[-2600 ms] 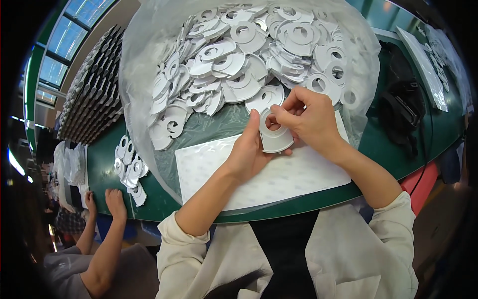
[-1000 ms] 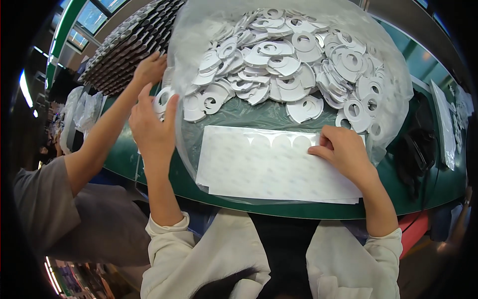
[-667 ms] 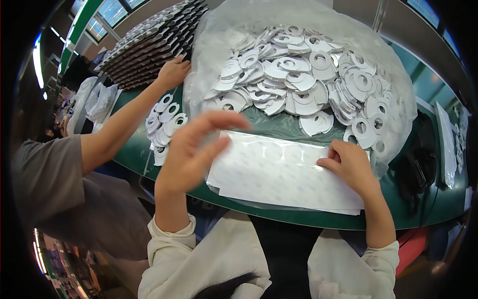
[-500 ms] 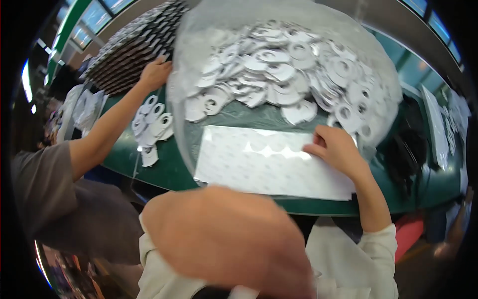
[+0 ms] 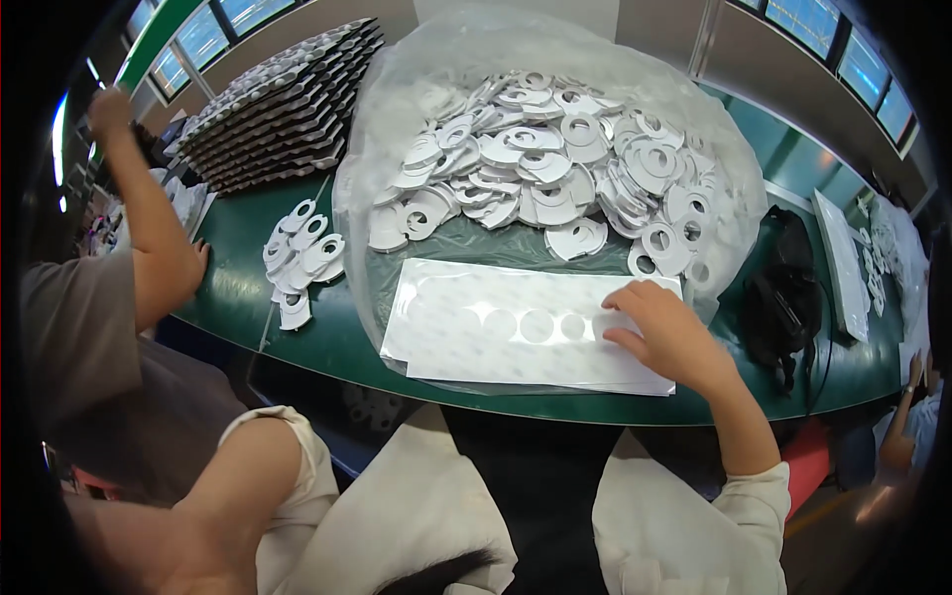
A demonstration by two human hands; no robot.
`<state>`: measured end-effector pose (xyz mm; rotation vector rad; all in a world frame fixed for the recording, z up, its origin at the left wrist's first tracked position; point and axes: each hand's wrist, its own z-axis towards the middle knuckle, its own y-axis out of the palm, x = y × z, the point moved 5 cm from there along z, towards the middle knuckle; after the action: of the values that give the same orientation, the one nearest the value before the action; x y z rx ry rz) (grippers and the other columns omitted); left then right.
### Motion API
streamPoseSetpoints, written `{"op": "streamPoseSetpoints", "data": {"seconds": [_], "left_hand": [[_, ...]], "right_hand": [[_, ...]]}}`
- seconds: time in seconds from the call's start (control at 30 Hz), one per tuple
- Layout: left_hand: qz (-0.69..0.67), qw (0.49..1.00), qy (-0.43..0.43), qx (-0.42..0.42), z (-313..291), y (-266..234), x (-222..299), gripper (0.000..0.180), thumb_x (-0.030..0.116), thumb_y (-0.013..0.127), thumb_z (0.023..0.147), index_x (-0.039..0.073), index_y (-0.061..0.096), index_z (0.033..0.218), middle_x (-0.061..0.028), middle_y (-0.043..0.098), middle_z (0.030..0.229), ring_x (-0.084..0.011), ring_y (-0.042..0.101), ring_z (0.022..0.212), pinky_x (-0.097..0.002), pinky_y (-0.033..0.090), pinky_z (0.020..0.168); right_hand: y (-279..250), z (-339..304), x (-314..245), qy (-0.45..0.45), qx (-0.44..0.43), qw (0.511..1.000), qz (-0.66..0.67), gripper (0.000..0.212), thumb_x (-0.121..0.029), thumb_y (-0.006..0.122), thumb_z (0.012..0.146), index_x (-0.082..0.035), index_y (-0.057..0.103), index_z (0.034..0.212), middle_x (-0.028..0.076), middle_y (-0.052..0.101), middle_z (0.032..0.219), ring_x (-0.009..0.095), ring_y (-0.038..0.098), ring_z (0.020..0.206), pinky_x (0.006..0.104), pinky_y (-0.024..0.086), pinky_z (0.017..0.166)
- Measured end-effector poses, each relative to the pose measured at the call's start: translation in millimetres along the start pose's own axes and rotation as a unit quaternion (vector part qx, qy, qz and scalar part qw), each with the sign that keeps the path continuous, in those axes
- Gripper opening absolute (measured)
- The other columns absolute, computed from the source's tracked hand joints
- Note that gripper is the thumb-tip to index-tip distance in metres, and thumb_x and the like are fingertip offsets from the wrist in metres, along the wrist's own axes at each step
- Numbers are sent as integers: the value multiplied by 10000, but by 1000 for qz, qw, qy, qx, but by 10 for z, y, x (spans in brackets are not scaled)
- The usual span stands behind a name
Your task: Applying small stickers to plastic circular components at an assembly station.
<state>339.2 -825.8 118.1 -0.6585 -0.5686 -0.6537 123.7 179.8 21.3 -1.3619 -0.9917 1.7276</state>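
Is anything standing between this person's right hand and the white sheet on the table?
Nothing visible does. The right hand is at the right end of the white sheet, thumb and fingers apart; whether they touch it is unclear. The loose white parts lie beyond its far edge.

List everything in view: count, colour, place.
Table: one, green, centre
Bag: one, translucent, on table
Heaped parts: many, white, on bag
Loose parts: several, white, left of bag
Sheet stack: one, white, before heap
Trays: one stack, dark and pale, back left
Bundle: one, black, right of bag
Flat pack: one, white, far right
Windows: several, blue, top corners
Co-workers: two, grey, blue sleeves, left, right
Left hand: one, cream sleeve, lower left
Right hand: one, cream sleeve, over sheets
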Motion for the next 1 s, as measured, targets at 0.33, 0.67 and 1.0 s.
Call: {"op": "streamPoseSetpoints", "data": {"seconds": [0.33, 0.67, 1.0], "left_hand": [[123, 978, 57, 160, -1055, 399, -334, 87, 105, 559, 835, 50, 570, 901, -61, 623, 836, -203, 590, 739, -346, 480, 671], [321, 903, 145, 245, 1922, 1844, -2297, 102, 83, 535, 821, 54, 591, 901, -73, 628, 858, -227, 586, 791, -352, 462, 712], [454, 802, 61, 384, 4584, 1988, -3591, 136, 61, 512, 808, 57, 611, 901, -85, 632, 880, -250, 583, 841, -357, 444, 750]], "right_hand": [[41, 155, -511, -64, 31, 997, -14, 185, -137, 686, 777, -68, 612, 931, 89, 587, 860, 276, 537, 863, 367, 412, 768], [77, 113, -423, -84, 39, 996, 18, 144, -147, 707, 758, -65, 647, 861, 99, 614, 823, 298, 557, 837, 375, 424, 760], [332, 465, -63, -13, 103, 985, 135, 104, -72, 654, 800, 19, 606, 814, 136, 571, 743, 240, 567, 660, 310, 445, 604]]}}
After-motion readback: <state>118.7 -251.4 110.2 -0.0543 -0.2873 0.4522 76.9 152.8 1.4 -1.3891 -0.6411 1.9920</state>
